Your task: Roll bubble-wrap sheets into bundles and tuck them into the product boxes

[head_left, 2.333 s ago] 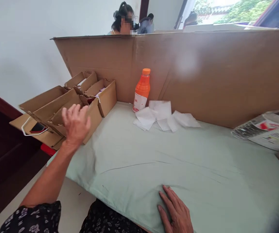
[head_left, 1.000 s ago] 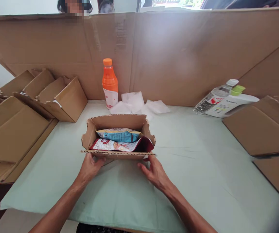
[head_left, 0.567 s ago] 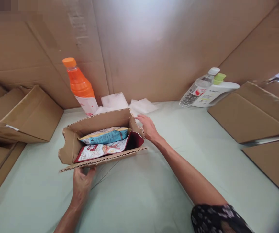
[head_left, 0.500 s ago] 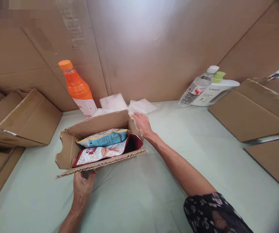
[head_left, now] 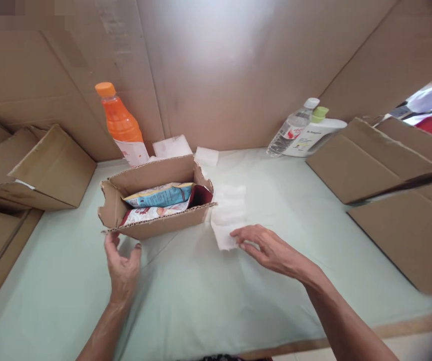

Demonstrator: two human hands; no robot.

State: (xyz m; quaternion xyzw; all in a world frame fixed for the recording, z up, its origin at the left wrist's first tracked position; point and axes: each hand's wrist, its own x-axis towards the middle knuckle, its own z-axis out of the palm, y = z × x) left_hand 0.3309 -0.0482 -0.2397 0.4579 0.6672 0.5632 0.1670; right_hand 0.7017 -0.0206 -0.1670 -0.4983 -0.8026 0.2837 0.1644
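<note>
An open cardboard box [head_left: 163, 226] sits left of centre on the cloth. Inside lie a blue and yellow packet [head_left: 161, 197] and a red and white packet [head_left: 150, 213]. My left hand [head_left: 123, 265] is at the box's near left corner, thumb and fingers apart. Its fingertips are partly hidden by the box edge, so I cannot tell whether they touch it. To the right of the box, my right hand [head_left: 270, 245] has its fingertips on the near end of a thin white foam sheet [head_left: 231, 210], which is slightly blurred.
An orange drink bottle [head_left: 124, 128] stands behind the box, near white foam pieces [head_left: 173, 146]. At the back right are a clear water bottle [head_left: 291, 130] and a white bottle with a green cap [head_left: 315, 138]. Cardboard boxes flank both sides, left [head_left: 56, 170] and right [head_left: 366, 155].
My right hand has left the box's right end and come nearer, bringing a white foam sheet from behind the box to its right side. My left hand has loosened from the box front.
</note>
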